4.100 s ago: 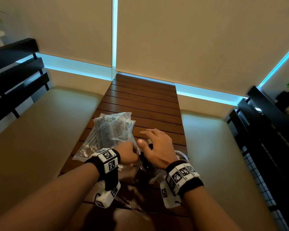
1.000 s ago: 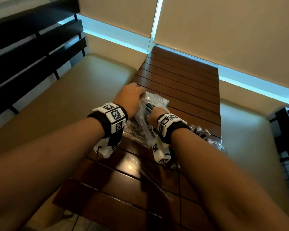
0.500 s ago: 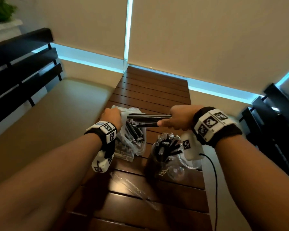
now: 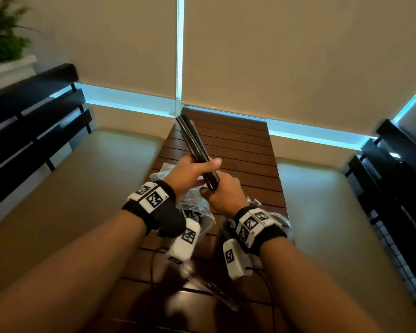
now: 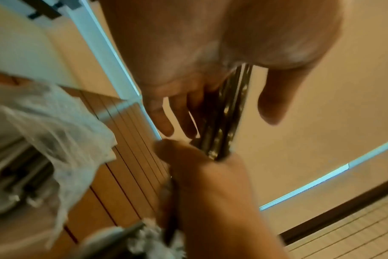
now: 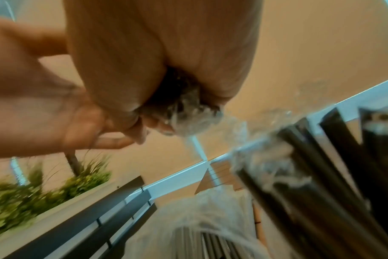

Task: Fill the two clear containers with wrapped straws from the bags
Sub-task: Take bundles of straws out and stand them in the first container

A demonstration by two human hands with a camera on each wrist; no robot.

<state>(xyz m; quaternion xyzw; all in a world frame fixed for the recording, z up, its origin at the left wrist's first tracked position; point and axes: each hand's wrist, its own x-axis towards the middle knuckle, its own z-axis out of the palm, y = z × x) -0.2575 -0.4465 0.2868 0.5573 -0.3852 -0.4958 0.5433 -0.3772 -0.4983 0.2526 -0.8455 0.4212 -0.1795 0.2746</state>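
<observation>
Both hands hold one bundle of black wrapped straws (image 4: 194, 147) above the wooden table (image 4: 238, 145), its far end pointing up and away. My left hand (image 4: 199, 167) grips the bundle's middle with the thumb across it. My right hand (image 4: 222, 191) is curled round its near end, which shows as crinkled wrap (image 6: 188, 115). In the left wrist view the straws (image 5: 226, 113) run between my fingers (image 5: 166, 115) and thumb. The open bag (image 4: 194, 207) of straws lies under the hands. A clear container's rim (image 4: 285, 222) peeks out behind my right wrist; straws (image 6: 317, 175) stand in a container, blurred.
An empty clear wrapper (image 4: 214, 293) lies on the table's near end. Cushioned benches (image 4: 86, 188) flank the narrow table, with dark slatted rails (image 4: 34, 131) beyond them. Blinds close off the far end. A plant (image 4: 2, 37) sits at top left.
My left hand has let go of the bag and joined the right on the straw bundle. The bundle has swung from lying sideways to pointing up and away.
</observation>
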